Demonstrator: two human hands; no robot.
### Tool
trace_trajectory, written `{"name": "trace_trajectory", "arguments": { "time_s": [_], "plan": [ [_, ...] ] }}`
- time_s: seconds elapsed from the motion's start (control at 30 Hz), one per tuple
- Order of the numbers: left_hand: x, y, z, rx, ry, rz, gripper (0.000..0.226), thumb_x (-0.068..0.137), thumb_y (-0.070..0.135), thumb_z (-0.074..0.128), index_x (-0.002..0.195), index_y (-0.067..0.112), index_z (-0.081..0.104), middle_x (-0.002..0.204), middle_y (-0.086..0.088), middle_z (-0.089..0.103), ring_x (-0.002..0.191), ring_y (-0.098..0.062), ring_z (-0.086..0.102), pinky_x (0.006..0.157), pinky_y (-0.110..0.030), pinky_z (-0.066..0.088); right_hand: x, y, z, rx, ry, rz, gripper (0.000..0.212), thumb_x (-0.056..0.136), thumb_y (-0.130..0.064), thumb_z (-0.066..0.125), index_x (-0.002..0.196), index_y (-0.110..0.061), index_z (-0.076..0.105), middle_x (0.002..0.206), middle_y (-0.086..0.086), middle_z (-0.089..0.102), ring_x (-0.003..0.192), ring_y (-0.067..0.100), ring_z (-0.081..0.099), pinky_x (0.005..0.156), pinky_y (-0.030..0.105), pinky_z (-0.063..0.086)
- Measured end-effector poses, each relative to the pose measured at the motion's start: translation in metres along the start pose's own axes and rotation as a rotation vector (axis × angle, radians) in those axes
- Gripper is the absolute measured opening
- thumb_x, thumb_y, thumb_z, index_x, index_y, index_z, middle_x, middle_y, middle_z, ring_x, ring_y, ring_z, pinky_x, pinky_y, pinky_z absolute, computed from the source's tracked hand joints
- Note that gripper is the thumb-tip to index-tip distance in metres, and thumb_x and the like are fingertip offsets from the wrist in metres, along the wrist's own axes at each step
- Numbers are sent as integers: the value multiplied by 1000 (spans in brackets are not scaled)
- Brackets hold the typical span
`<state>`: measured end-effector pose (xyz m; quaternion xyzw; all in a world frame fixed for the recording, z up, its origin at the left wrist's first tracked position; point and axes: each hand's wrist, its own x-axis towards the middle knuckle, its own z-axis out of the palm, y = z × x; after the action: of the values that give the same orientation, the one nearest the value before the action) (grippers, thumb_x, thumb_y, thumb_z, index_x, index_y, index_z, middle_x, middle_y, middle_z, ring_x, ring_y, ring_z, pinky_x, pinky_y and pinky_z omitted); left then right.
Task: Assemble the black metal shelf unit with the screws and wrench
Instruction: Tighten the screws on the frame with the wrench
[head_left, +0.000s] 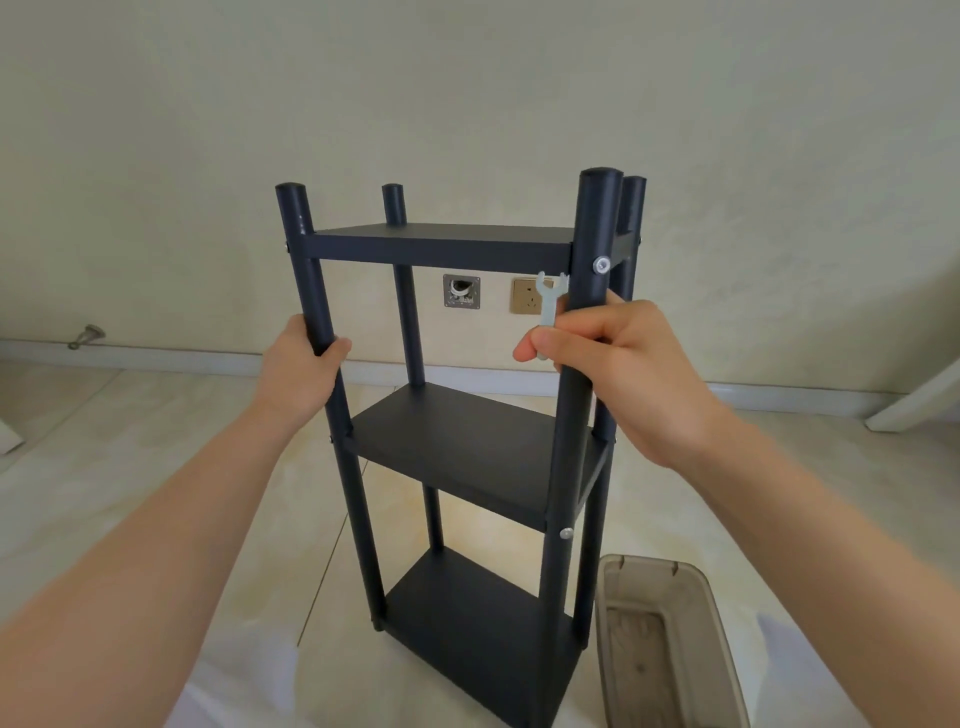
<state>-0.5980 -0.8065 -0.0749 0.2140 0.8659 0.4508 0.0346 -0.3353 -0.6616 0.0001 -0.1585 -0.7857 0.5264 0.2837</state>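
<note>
- Tiled floor (156, 467), pale wall behind. The shelf unit (467, 441) stands upright on the floor at centre of view, with three shelves seated between four posts.
- Left hand (298, 369): fingers curled round the front-left post, between the top and middle shelves.
- Right hand (613, 364): thumb and forefinger pinch the wrench (548, 306), open end up. The other fingers look wrapped round the front-right post.
- The wrench head is just beside and below the top screw (601, 265) on that post, not engaged. A lower screw (566, 532) shows on the same post at middle-shelf level.
- Judgement: assembly is nearly complete. The step in hand is probably final tightening of the top screw.
- Method:
  - The left hand should brace its post so the frame cannot rock.
  - The right hand should release the post first, then set the open end square on the screw head before turning.
  - Short turns, reseating each time.
- Risk: a thin stamped wrench may slip off and scratch the black paint.
- Then check the lower screw. Whether the far-side fixings are tight cannot be told from this view.
- Surroundings: a brown plastic tray (675, 597) lies on the floor just right of the base, contents unclear. A wall socket (524, 296) shows through the frame.
</note>
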Motion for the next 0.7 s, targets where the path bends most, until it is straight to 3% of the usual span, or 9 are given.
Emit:
{"name": "trace_trajectory", "arguments": {
  "time_s": [0.1, 0.17, 0.23, 0.3, 0.37, 0.4, 0.47, 0.57, 0.7],
  "plan": [
    [-12, 9, -1, 204, -85, -42, 49, 97, 20, 62, 136, 3, 38, 118, -14, 57, 109, -37, 58, 81, -41, 45, 0, -6, -1, -66, -110, -19, 22, 93, -19, 65, 77, -24, 80, 78, 14, 47, 71, 16, 47, 69, 6, 41],
    [-27, 22, -2, 342, -162, -33, 68, 96, 23, 64, 148, 1, 27, 141, -19, 48, 125, -39, 51, 91, -41, 44, 2, -9, 0, -95, -159, -25, 25, 95, -24, 62, 77, -29, 79, 81, 20, 50, 72, 15, 51, 71, 5, 41],
    [-48, 40, -2, 424, -288, 62, 82, 91, 35, 70, 156, 12, 26, 162, -11, 29, 143, -31, 37, 106, -38, 37, 5, -11, 2, -110, -200, -17, 26, 97, -28, 60, 80, -33, 78, 94, 28, 59, 91, 27, 60, 83, 15, 48],
    [-73, 59, -1, 248, -562, 154, 91, 80, 49, 78, 156, 28, 33, 163, 8, 31, 146, -15, 33, 111, -31, 33, 9, -13, 3, -93, -227, -10, 25, 97, -28, 59, 82, -31, 78, 112, 19, 65, 112, 25, 59, 102, 30, 45],
    [-97, 75, 6, -47, -859, 176, 80, 76, 51, 81, 147, 36, 47, 151, 20, 47, 140, -3, 43, 111, -27, 34, 13, -15, 5, -39, -253, -19, 26, 98, -26, 58, 81, -29, 78, 117, -4, 68, 116, 3, 57, 98, 24, 40],
    [-106, 78, 14, -136, -913, 185, 67, 78, 48, 81, 138, 37, 55, 141, 24, 56, 132, 2, 50, 111, -26, 38, 14, -17, 7, -13, -268, -23, 27, 98, -26, 58, 80, -29, 78, 118, -11, 68, 115, -5, 56, 96, 20, 36],
    [-117, 79, 31, -229, -855, 170, 42, 85, 43, 78, 122, 37, 59, 121, 24, 68, 115, 6, 61, 104, -24, 47, 16, -18, 10, 28, -281, -25, 27, 98, -27, 58, 80, -31, 78, 117, -17, 68, 115, -9, 55, 95, 19, 33],
    [-127, 83, 46, -414, -696, 123, 18, 96, 37, 65, 105, 21, 64, 90, 11, 77, 86, -4, 73, 75, -13, 55, 16, -21, 13, 52, -286, -33, 26, 97, -25, 59, 81, -30, 78, 116, -19, 69, 117, -9, 55, 98, 19, 33],
    [-135, 81, 52, -410, -557, 177, 33, 102, 35, 55, 81, 11, 59, 59, 3, 62, 58, -10, 64, 70, -17, 57, 13, -25, 16, 78, -264, -57, 25, 97, -22, 59, 82, -29, 78, 117, -17, 69, 118, -8, 55, 99, 16, 36]
  ]
}}
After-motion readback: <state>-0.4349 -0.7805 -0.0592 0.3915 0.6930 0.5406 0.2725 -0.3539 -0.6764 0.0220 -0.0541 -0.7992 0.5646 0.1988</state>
